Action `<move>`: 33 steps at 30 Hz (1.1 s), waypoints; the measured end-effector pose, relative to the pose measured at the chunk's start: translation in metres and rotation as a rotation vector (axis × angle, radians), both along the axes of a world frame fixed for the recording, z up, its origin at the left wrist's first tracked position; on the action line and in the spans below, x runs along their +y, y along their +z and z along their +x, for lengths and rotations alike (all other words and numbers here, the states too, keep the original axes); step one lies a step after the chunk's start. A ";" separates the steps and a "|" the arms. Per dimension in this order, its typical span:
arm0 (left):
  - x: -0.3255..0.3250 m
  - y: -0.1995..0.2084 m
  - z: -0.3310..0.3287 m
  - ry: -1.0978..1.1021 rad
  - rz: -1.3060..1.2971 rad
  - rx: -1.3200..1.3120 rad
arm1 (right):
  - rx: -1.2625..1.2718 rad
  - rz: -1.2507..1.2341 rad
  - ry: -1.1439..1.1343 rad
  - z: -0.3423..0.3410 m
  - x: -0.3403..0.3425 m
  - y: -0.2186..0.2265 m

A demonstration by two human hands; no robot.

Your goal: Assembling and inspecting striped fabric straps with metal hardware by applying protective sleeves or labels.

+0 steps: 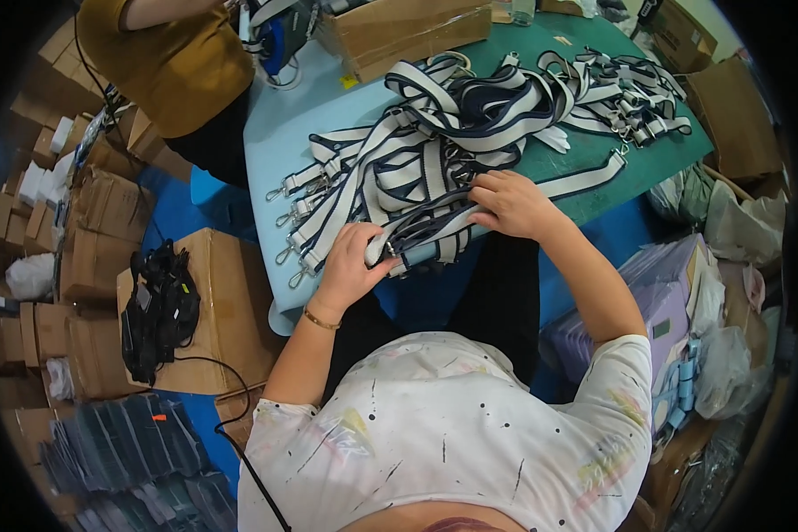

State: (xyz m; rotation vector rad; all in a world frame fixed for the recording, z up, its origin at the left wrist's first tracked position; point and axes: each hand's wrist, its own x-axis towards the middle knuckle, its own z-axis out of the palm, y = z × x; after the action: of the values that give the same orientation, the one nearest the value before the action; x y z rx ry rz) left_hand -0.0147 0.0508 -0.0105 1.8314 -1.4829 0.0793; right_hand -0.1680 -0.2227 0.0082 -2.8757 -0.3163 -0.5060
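A big tangle of white webbing straps with dark navy edges covers the table in front of me. At its near edge my left hand has its fingers closed round a strap, beside a small metal fitting. My right hand pinches strap webbing farther right, its fingers bent over the band. Between both hands runs a strap section, its dark side partly showing. From beyond my right hand, a strap end reaches right to a metal hook. Several metal snap hooks hang from strap ends at the left.
The table has a light-blue part and a green part. An open cardboard box stands at the back. Another person is at the far left. Black cables lie on a carton; purple stacked goods stand at right.
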 end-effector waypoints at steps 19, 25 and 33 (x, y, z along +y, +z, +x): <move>0.037 0.005 0.013 0.040 0.119 0.270 | -0.147 0.132 -0.061 0.010 0.001 -0.016; 0.028 0.021 0.009 0.027 0.183 -0.063 | -0.226 -0.046 -0.064 0.009 0.006 -0.007; -0.012 0.012 -0.068 0.089 0.006 -0.354 | -0.270 -0.071 -0.098 0.016 0.009 -0.011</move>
State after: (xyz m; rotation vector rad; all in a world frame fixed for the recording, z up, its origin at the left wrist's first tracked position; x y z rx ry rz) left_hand -0.0829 0.0389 0.0016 1.9596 -1.6365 0.4638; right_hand -0.1521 -0.2134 -0.0032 -2.9019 -0.2386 -0.9224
